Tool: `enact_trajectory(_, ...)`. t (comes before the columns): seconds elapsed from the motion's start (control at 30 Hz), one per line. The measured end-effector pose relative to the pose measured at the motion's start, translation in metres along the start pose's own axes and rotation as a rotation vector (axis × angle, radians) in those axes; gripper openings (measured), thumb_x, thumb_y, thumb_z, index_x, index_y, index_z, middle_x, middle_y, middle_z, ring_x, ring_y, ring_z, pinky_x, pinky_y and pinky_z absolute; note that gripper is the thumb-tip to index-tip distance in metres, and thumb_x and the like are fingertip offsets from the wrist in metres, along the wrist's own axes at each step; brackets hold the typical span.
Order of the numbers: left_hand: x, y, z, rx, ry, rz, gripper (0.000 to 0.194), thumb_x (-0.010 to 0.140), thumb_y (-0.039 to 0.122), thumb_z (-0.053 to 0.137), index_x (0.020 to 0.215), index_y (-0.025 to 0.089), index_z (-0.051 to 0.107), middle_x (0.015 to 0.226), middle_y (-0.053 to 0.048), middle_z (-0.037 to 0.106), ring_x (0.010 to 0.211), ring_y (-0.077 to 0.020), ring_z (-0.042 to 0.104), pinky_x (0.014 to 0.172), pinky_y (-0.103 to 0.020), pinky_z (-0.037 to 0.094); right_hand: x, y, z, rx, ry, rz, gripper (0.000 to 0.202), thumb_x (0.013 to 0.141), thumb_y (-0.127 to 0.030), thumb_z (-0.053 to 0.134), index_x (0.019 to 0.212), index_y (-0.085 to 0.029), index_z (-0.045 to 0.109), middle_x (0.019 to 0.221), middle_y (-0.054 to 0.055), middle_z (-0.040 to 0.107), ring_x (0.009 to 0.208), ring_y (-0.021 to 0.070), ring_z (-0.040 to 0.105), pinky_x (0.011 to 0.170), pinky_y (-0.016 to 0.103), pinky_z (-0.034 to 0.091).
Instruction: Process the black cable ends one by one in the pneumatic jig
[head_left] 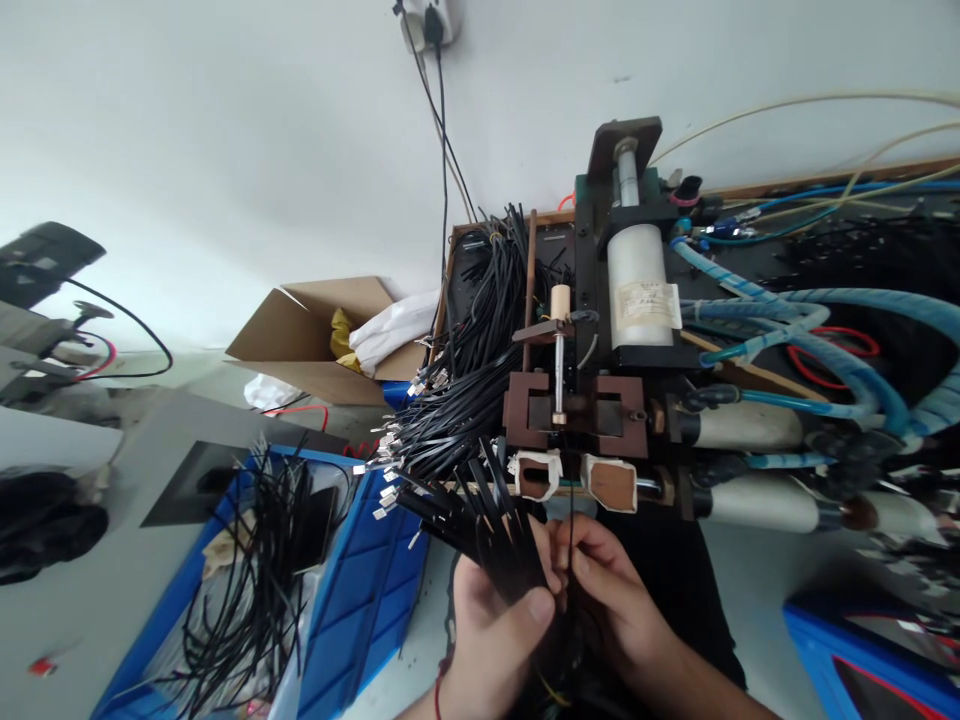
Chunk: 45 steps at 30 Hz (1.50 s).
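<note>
My left hand (495, 630) is wrapped round a fanned bundle of black cables (510, 545), their ends pointing up and left. Beside it, my right hand (619, 595) pinches one thin black cable (571, 505) between thumb and fingertips. That cable stands up into the gap between two padded jaws, the left pad (538, 476) and the right pad (610, 485) of a pneumatic machine. Just beyond them sit brown metal clamp blocks (523, 412) with a vertical rod (559, 370) between. The fingertips of both hands nearly meet below the jaws.
More black cables (457, 405) with metal-tipped ends lie left of the machine. A white air cylinder (637, 270) and blue hoses (810, 310) occupy the right. A blue crate (367, 590) of cables stands lower left, an open cardboard box (300, 345) behind it. Another blue bin (814, 640) is lower right.
</note>
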<state>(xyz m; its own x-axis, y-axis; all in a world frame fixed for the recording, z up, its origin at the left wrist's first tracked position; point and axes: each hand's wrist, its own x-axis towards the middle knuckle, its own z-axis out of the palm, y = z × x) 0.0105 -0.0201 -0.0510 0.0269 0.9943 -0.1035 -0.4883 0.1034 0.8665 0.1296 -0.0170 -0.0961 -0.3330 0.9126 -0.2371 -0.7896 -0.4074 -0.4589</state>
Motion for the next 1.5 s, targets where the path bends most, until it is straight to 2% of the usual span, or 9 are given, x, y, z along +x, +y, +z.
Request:
enact_trajectory(0.23,0.003,0.001,-0.002,0.019,0.052,0.051,0.024,0.082,0.043,0.082,0.079,0.022,0.070,0.075,-0.002,0.057,0.067,-0.0181,0.051,0.059,-0.030,0.042,0.011,-0.002,0.007,0.055,-0.021,0.084,0.024,0.083,-0.040,0.092,0.081,-0.021,0.078,0.071,-0.001,0.066,0.060,0.0123,0.052,0.060,0.023,0.041)
enact_trajectory(0.5,0.005,0.003,-0.002,0.003,0.076,0.048,0.023,0.081,0.041,0.085,0.078,0.022,0.072,0.075,-0.002,0.060,0.068,-0.0188,0.054,0.062,-0.030,0.046,0.013,-0.003,0.006,0.053,0.015,0.109,0.023,0.080,-0.039,0.094,0.081,-0.020,0.081,0.071,0.000,0.069,0.062,0.0131,0.059,0.061,0.022,0.045)
enact_trajectory(0.77,0.007,0.003,-0.001,-0.022,0.076,0.051,0.023,0.081,0.040,0.085,0.078,0.021,0.072,0.074,-0.001,0.058,0.068,-0.0186,0.055,0.062,-0.030,0.047,0.016,-0.001,0.006,0.038,0.012,0.118,0.029,0.079,-0.041,0.094,0.079,-0.019,0.076,0.071,-0.001,0.067,0.061,0.0134,0.058,0.061,0.023,0.044)
enact_trajectory(1.3,0.004,0.001,-0.004,-0.041,0.071,0.030,0.019,0.082,0.038,0.085,0.084,0.023,0.075,0.076,-0.002,0.063,0.068,-0.0189,0.058,0.063,-0.031,0.048,0.021,-0.005,0.004,0.045,0.001,0.154,0.029,0.075,-0.041,0.097,0.078,-0.019,0.078,0.070,-0.002,0.065,0.059,0.0111,0.055,0.057,0.020,0.044)
enact_trajectory(1.5,0.004,0.003,-0.001,-0.027,0.056,0.054,0.021,0.082,0.038,0.085,0.080,0.021,0.074,0.075,-0.003,0.061,0.068,-0.0187,0.057,0.061,-0.030,0.048,0.022,-0.006,0.002,0.076,-0.039,0.174,0.027,0.079,-0.037,0.095,0.076,-0.017,0.077,0.068,0.000,0.065,0.058,0.0113,0.054,0.055,0.020,0.043)
